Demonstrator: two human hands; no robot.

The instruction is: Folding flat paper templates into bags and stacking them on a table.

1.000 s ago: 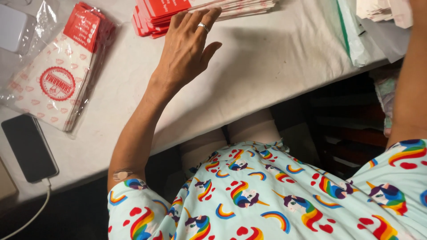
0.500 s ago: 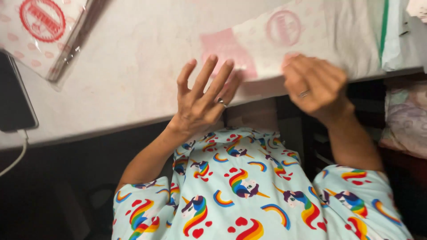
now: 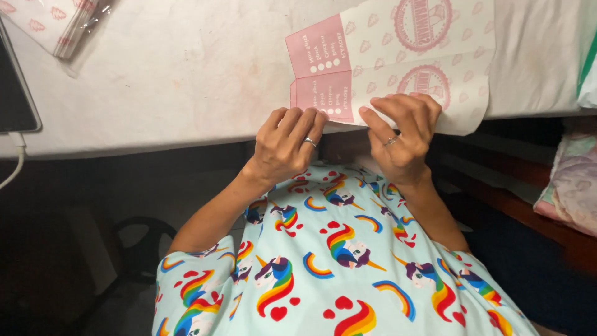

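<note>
Phone: dark slab at far left edge of the bench; white cable trailing off the front edge; well apart from both hands.
Packet: clear-wrapped stack of printed pink-and-white sheets, top left corner; untouched.
Bench: pale cloth-covered top, bare across its left-middle part.
Change: a second ago the left hand reached far across the bench toward a red stack, alone; half a second ago both hands were drawing back with a flat sheet; now both are settled on that sheet at the near edge; judged, fetching is over and folding or creasing is the step in hand.
Left hand: ringed, fingers curled down, tips pressing the sheet's near-left corner by the pink panel; pinning rather than lifting.
Sheet: flat printed paper blank, pink panel at left, white with round pink emblems at right; lies on the bench right of centre, its near edge overhanging slightly and under both hands.
Right hand: ringed, fingers bent over the sheet's near edge just beside the left hand; pinching or pressing it, exact grip hidden.
Cloth: pale folded fabric, low at far right.
</note>
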